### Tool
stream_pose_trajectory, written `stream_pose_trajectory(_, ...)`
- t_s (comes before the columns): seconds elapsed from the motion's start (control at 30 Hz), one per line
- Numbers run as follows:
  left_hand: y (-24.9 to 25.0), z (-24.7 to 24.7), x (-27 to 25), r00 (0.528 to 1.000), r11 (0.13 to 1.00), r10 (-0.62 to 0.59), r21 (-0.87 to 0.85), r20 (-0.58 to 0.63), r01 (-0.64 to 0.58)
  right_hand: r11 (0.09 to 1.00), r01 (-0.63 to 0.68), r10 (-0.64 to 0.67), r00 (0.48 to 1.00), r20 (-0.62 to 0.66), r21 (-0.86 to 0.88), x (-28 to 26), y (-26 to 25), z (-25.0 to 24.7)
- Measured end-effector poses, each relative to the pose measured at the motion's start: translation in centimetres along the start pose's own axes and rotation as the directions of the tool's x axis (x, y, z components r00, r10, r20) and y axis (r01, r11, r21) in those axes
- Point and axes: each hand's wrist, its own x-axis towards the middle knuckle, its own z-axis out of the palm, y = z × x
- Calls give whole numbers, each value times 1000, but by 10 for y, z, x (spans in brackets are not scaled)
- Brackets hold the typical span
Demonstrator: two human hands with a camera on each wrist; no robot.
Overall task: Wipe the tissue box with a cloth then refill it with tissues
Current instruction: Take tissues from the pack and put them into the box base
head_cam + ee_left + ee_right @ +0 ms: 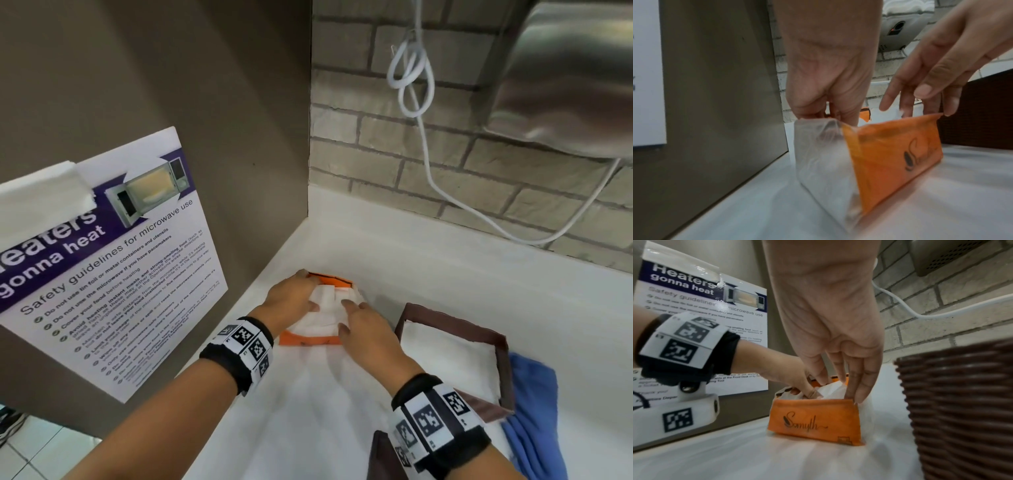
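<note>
An orange tissue pack [308,340] [896,155] [813,421] stands on the white counter near the left wall panel, its top open with white tissues showing. My left hand [313,294] [830,112] [803,391] grips the pack's left end, thumb and fingers curled into the opening. My right hand [356,318] [920,104] [846,386] reaches its straight fingers down into the right end. To the right stands the brown woven tissue box [445,320] [962,402] with white tissues [448,363] inside. The blue cloth [534,404] lies beside the box.
A microwave safety poster [113,274] hangs on the grey panel at left. A white cord [428,154] dangles along the brick wall under a steel appliance [565,78]. A brown piece [380,459] sits at the counter's near edge by my right wrist.
</note>
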Motion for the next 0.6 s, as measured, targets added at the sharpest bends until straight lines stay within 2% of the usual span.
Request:
stream_pose_trajectory(0.1, -2, -3, 0, 998, 1000, -10, -1, 67, 10, 999, -35, 35, 998, -47, -7, 6, -3, -5)
stream_pose_trajectory(0.2, -2, -3, 1, 988, 1000, -21, 25, 151, 17, 1000, 8, -10, 996, -92, -16, 17, -5, -6)
stream_pose_trajectory(0.3, 3, -7, 2, 972, 999, -51, 3, 231, 52, 996, 69, -70, 997, -33, -56, 30, -4, -4)
stream_pose_trajectory(0.4, 8, -12, 7, 949, 996, -72, 71, 306, 52, 992, 53, -48, 998, 40, -116, 39, -4, -1)
stream_pose_trajectory(0.5, 10, -13, 12, 921, 994, -95, 94, 378, 63, 987, 33, -26, 998, 50, -156, 43, -3, 7)
stream_pose_trajectory(0.6, 11, -15, 15, 918, 994, -93, 81, 385, 67, 987, 2, 4, 999, 34, -159, 44, -2, 13)
